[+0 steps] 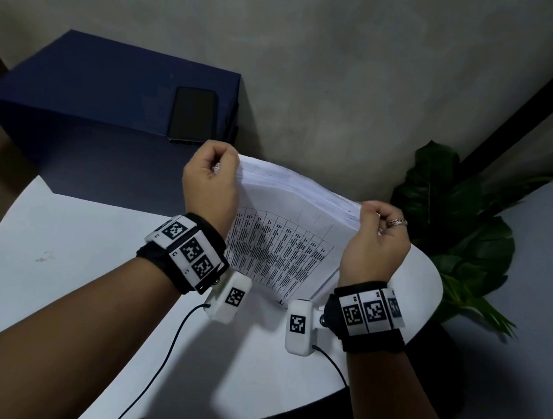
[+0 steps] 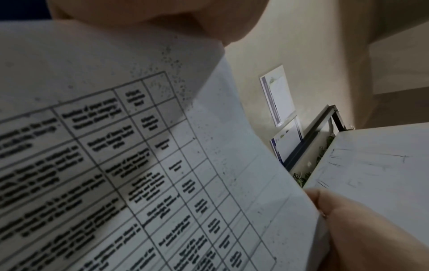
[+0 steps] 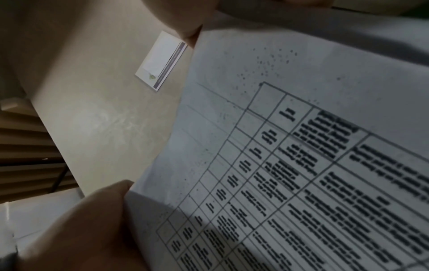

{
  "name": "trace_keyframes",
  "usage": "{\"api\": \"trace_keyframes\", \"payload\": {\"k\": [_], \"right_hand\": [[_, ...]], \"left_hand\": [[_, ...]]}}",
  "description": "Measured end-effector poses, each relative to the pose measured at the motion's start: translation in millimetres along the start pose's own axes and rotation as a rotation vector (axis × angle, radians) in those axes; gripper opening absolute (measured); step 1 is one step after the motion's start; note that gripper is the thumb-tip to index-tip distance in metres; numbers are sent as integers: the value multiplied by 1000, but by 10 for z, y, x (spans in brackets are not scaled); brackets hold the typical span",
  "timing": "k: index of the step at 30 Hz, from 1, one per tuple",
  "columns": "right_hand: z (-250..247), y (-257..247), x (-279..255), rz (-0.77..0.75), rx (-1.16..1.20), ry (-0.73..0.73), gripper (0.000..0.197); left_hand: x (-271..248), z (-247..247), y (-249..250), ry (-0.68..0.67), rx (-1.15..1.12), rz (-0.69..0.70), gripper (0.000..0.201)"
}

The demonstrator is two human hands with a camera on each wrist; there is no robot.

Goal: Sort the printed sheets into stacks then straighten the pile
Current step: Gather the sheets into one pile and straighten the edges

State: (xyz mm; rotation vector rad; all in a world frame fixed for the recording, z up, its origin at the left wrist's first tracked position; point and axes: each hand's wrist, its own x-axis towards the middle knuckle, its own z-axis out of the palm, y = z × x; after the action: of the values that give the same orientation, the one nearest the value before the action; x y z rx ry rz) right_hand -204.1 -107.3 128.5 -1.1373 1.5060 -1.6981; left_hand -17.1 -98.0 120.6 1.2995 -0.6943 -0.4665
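Observation:
A thick pile of printed sheets (image 1: 283,230) stands on edge above the round white table (image 1: 88,274), its facing page showing a ruled table of text. My left hand (image 1: 219,171) grips the pile's upper left corner with curled fingers. My right hand (image 1: 375,220), wearing a ring, grips the upper right corner. In the left wrist view the printed page (image 2: 139,165) fills the frame, and the other hand's thumb (image 2: 348,216) lies on its far edge. The right wrist view shows the same page (image 3: 301,165) with a thumb (image 3: 104,210) against its edge.
A dark blue box (image 1: 108,100) stands behind the table at the left, with a black phone (image 1: 192,115) on top. A green potted plant (image 1: 455,229) sits to the right of the table. Grey floor lies beyond. Cables run from both wrist cameras.

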Motion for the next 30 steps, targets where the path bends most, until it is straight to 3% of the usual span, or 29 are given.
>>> {"api": "trace_keyframes", "payload": {"k": [5, 14, 16, 18, 21, 23, 25, 27, 30], "right_hand": [[39, 4, -31, -33, 42, -16, 4], [20, 79, -9, 0, 85, 3, 11], [5, 81, -22, 25, 139, 1, 20], [-31, 136, -35, 51, 216, -111, 44], [-106, 299, 2, 41, 132, -298, 73], [-136, 353, 46, 73, 76, -344, 60], [-115, 406, 104, 34, -2, -311, 31], [-62, 529, 110, -17, -92, -265, 27], [-52, 896, 72, 56, -272, -315, 23]], "left_hand": [[-11, 41, 10, -46, 56, 31, 14], [36, 50, -43, -44, 95, 49, 7], [47, 36, -56, -62, 63, 37, 7], [51, -2, -60, -134, 38, 32, 8], [60, -154, -159, -352, -21, 11, 48], [76, -244, -259, -496, -10, -61, 64], [77, -237, -361, -553, 7, -129, 52], [14, -188, -478, -558, 101, -90, 39], [-187, -207, -809, -688, 288, -83, 42]]}}
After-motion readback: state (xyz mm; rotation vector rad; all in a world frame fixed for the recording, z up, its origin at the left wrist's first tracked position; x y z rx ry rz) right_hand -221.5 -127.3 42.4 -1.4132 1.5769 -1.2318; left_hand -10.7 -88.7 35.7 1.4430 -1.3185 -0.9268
